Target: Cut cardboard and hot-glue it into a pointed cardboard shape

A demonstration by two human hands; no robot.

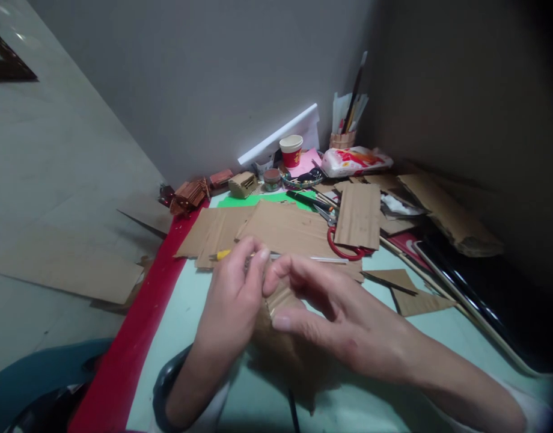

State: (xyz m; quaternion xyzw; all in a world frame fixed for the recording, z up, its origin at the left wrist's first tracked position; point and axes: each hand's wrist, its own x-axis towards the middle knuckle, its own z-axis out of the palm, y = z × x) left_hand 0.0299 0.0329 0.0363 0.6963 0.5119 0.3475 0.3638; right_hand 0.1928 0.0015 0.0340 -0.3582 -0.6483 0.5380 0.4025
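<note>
One cardboard piece [283, 299] sits between two hands, nearer the person than the scissors [334, 246] and to their left. Its long axis appears to run from the fingertips toward the person, slanting slightly right, the near end pointing down over the table [186, 337]; blur hides its exact outline. It is brown, bent and creased with ridges on top, darker below.

The right hand [319, 307] pinches it, thumb on the near side, curved fingers on the far side. The left hand [235, 294] is curled, thumb pressed to forefinger beside it; I cannot tell whether it grips the piece.

Around the scissors: one ribbed card [358, 213] partly over them, one black pen [307, 199] and one cup [291, 154] beyond, two offcuts [405, 291] to their right and nearer, one black tablet [479, 294] farther right.
</note>
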